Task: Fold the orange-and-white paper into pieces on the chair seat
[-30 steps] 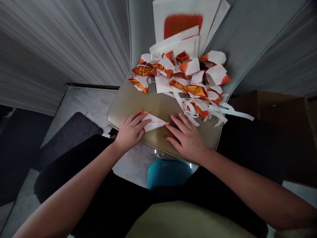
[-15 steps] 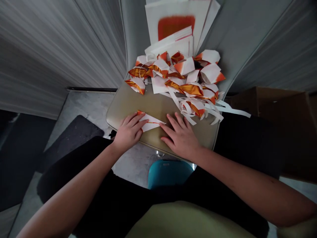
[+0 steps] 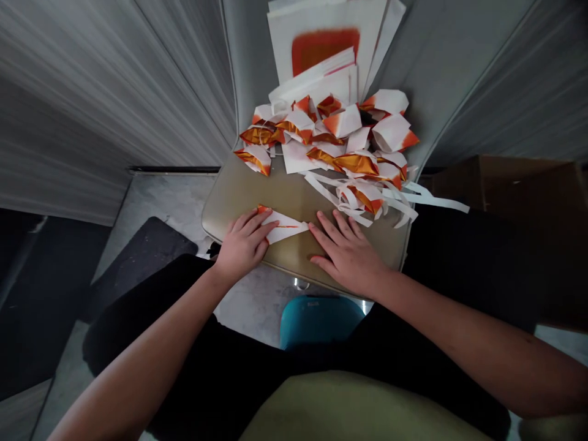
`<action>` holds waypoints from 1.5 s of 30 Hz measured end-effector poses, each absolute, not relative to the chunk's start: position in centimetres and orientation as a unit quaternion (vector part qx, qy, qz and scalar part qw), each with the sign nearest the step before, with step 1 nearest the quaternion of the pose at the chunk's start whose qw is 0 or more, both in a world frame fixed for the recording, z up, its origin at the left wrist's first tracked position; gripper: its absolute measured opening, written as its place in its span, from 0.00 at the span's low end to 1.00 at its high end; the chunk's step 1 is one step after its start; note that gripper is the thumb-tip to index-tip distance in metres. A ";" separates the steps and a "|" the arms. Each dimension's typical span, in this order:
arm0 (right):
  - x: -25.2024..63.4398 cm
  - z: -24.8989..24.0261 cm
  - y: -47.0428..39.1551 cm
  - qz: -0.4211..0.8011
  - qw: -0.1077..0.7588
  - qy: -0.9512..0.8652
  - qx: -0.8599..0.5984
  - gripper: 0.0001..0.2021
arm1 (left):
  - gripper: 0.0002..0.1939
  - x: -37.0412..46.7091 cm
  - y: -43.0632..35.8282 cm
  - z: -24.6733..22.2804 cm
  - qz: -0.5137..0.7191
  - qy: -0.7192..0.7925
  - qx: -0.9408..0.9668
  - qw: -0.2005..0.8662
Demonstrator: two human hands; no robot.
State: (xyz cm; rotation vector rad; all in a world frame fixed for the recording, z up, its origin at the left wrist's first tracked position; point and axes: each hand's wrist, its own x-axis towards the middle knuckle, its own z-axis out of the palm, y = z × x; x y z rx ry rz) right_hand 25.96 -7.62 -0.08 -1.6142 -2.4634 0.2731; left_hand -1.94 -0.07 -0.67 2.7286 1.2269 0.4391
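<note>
A folded white paper (image 3: 285,228) with an orange line and an orange corner lies flat near the front edge of the chair seat (image 3: 239,190). My left hand (image 3: 244,242) rests on its left end, fingers over the paper and covering part of it. At the pointed right end, the index fingertip of my right hand (image 3: 346,251) is at or beside the tip, with the fingers spread on the seat. Behind both hands is a pile of folded white, orange and gold paper pieces (image 3: 356,163), with white paper strips (image 3: 429,197) at its right.
Flat paper sheets with an orange square (image 3: 372,37) lean on the chair's backrest (image 3: 441,55). A teal seat (image 3: 316,321) is below the front edge. Cardboard boxes (image 3: 505,184) stand at the right, grey curtains (image 3: 160,79) at the left.
The view has shifted slightly. My right hand has slid a little to the right along the paper's tip, while my left hand stays on the paper.
</note>
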 end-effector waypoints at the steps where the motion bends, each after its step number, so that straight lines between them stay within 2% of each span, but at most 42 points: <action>1: 26.0 -0.1 -7.7 0.091 0.092 -0.830 -0.543 0.34 | 0.20 -1.9 -0.1 -0.7 0.147 0.404 0.901 0.056; 6: 25.8 0.2 -7.5 0.113 0.112 -0.812 -0.561 0.35 | 0.20 -1.9 -0.2 -0.7 0.153 0.397 0.903 0.051; 21: 25.5 0.4 -5.9 0.095 0.155 -0.815 -0.550 0.23 | 0.20 -1.0 -1.5 0.0 0.158 0.423 0.892 0.023; 26: 25.4 0.1 -5.1 0.073 0.195 -0.814 -0.542 0.18 | 0.20 -1.0 -1.7 0.0 0.162 0.425 0.890 0.008; 32: 24.5 0.7 -4.4 0.049 0.270 -0.787 -0.553 0.13 | 0.15 0.1 -2.7 0.1 0.188 0.459 0.868 0.008; 40: 22.5 0.9 -5.1 0.045 0.203 -0.779 -0.592 0.13 | 0.13 2.6 -4.5 0.6 0.193 0.533 0.824 0.002; 45: 22.3 1.1 -4.4 0.054 0.204 -0.764 -0.609 0.12 | 0.12 3.8 -5.8 1.5 0.162 0.561 0.812 -0.017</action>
